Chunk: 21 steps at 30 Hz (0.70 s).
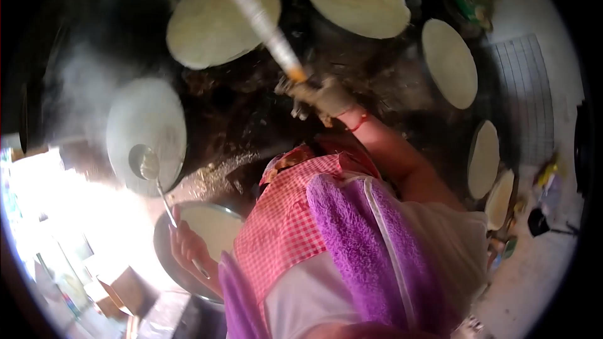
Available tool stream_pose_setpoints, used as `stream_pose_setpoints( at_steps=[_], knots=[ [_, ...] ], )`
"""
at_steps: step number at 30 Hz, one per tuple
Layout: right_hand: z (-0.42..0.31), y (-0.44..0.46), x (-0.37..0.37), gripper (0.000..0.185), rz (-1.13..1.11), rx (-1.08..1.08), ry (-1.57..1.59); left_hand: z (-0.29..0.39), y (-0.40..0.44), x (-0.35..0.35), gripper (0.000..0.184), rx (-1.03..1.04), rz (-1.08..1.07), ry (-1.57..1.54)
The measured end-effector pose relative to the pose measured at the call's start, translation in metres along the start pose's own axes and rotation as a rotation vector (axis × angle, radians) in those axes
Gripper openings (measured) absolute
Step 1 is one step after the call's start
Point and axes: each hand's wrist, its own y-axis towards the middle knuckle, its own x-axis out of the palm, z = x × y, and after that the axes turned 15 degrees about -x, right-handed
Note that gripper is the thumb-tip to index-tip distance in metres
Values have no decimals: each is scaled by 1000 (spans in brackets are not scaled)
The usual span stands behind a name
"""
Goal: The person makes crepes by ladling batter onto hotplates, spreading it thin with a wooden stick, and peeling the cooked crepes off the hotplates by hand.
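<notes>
In the head view, I judge the work to be partway along: five pale discs (pixel 210 28) stand in an arc beyond and around the right fingers, each looking evenly covered, while the greyer, shinier disc (pixel 141 116) just past the left fingers seems to be the one in hand. Plenty of pale mix (pixel 210 225) is left in the metal bowl (pixel 164 256) beneath the left hand (pixel 187 246), whose fingers are closed round the handle of a ladle (pixel 164 198). Its cup lies beyond them, over that greyer disc's near part, dark with a pale patch inside; whether it touches I can't tell. My right hand (pixel 330 98), in a drab glove, is blurred, but its fingers seem clamped on the orange end of a long silvery stick (pixel 254 14) reaching away from them.
</notes>
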Motion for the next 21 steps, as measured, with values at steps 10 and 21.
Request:
stream_pose_setpoints(
  at_steps=[10,21],
  knots=[
    [-19,-19,-237,62,512,-20,645,-62,190,57,51,-195,42,342],
    [-61,35,-181,27,549,-78,-256,-92,285,115,47,-282,152,76]
  ],
)
